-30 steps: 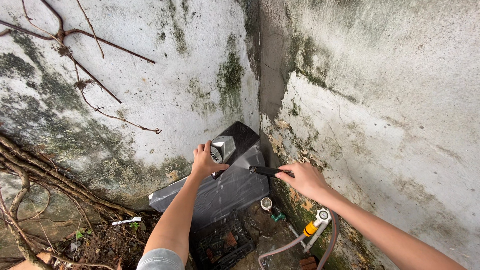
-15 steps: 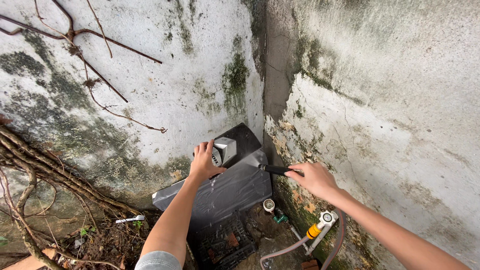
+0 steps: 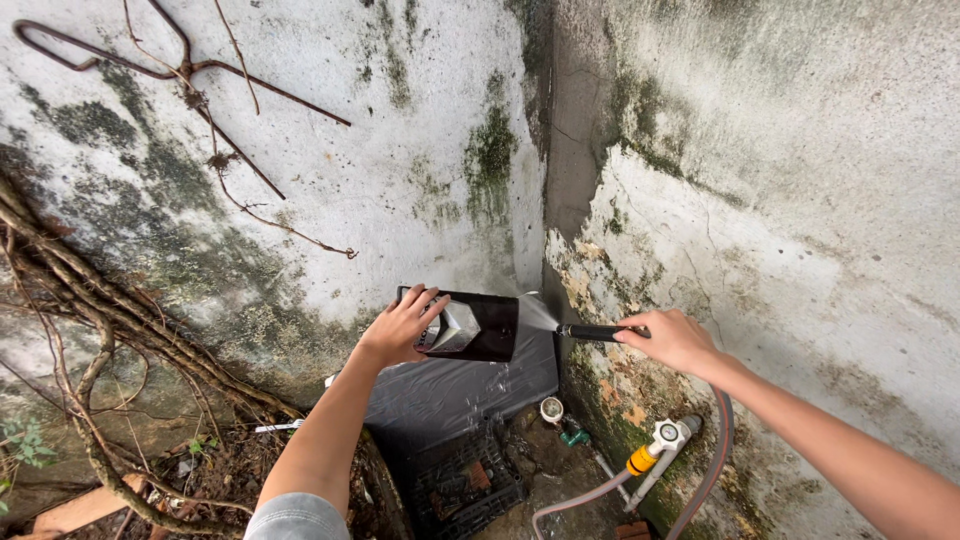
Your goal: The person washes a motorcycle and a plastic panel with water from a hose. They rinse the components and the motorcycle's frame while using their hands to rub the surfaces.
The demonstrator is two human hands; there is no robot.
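My left hand (image 3: 397, 328) grips the left end of a black boxy plastic part (image 3: 478, 325) with a silver badge, holding it level in the air in the wall corner. My right hand (image 3: 672, 340) holds a black hose nozzle (image 3: 592, 331) pointed left at the part's right end. Water sprays from the nozzle onto the part and drips down. A hose (image 3: 700, 485) runs from my right hand down to a tap fitting with a yellow connector (image 3: 641, 459) low on the right wall.
A grey plastic sheet (image 3: 450, 392) leans against the corner below the part, above a black crate (image 3: 463, 486) on the ground. Mossy white walls (image 3: 770, 180) close in on both sides. Thick roots (image 3: 110, 340) climb the left wall. A fork (image 3: 275, 427) lies in the litter.
My left hand has lifted and turned the black part from leaning on the sheet to level in the air. The nozzle has moved right and up, and now sprays the part's end.
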